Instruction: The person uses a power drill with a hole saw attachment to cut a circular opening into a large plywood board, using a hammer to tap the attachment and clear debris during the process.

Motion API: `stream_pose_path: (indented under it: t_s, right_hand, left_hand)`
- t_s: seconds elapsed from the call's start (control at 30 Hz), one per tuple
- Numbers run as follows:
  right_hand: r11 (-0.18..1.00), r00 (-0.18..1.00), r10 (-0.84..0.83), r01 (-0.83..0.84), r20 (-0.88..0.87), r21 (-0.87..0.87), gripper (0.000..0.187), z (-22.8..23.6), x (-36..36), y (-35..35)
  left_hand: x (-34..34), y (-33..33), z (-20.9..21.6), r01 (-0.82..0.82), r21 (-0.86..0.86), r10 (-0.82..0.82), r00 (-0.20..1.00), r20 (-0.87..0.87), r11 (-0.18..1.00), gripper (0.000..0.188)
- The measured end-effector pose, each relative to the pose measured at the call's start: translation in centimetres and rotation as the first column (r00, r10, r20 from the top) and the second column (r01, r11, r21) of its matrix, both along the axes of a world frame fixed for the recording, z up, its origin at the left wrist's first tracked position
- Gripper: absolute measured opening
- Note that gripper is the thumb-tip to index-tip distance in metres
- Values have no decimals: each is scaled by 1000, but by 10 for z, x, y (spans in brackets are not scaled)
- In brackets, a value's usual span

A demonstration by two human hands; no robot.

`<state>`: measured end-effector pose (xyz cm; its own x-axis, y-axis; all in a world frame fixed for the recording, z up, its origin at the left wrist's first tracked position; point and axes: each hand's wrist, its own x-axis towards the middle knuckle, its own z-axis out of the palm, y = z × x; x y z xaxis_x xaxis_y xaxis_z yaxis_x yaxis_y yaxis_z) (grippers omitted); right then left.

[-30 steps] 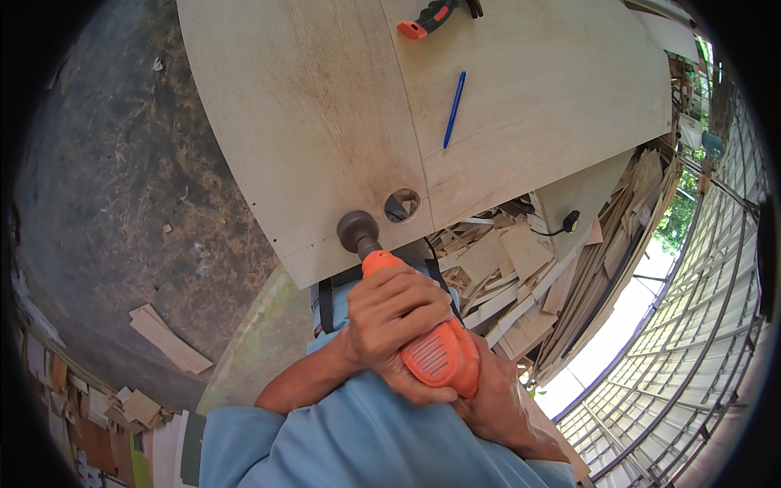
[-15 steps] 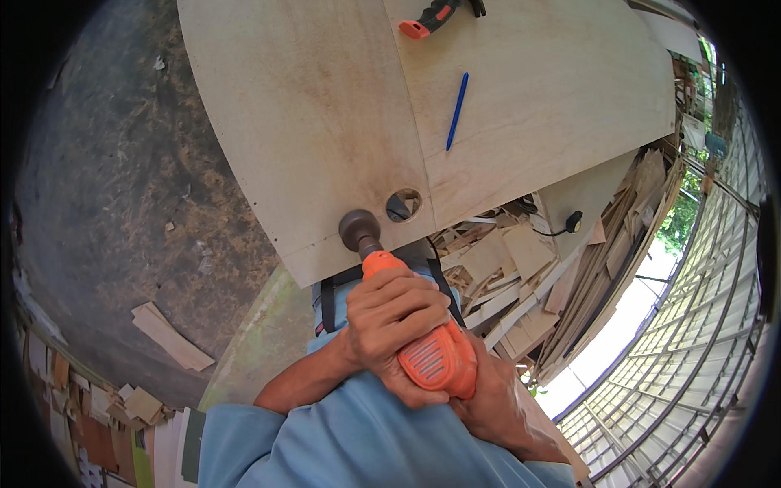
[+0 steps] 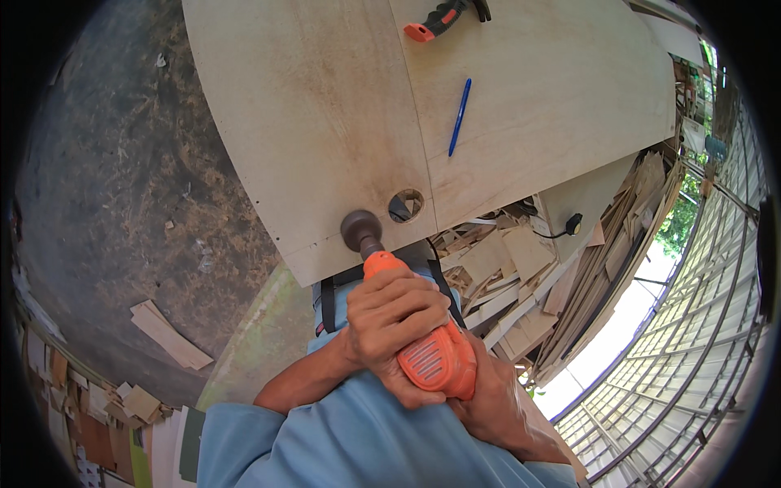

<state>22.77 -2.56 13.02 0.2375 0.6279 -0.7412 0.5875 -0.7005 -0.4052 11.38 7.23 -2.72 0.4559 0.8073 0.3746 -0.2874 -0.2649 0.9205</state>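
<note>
Rear of the drill (image 3: 439, 359) has been swung slightly left; its round cutter (image 3: 360, 231) has been kept over the same spot on the board (image 3: 309, 122), just left of the round hole (image 3: 406, 206). Drill body is clamped in the left hand's (image 3: 397, 315) fingers. Rear end is backed by the right hand (image 3: 495, 398); fingers hidden, closure can't be told. Judged: position is being held, only angle trimmed.
</note>
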Motion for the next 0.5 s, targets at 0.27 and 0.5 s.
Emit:
stream_pose_path:
  t_s: [0.27,0.5]
  right_hand:
    - [998,1000,27,-27,-11,-48,79,-1,1,10]
    - [999,999,31,-31,-13,-20,79,2,6,6]
  left_hand:
    - [-1,2,1,-29,-13,29,999,-15,999,66]
    - [1,3,3,-35,-26,34,999,-21,999,66]
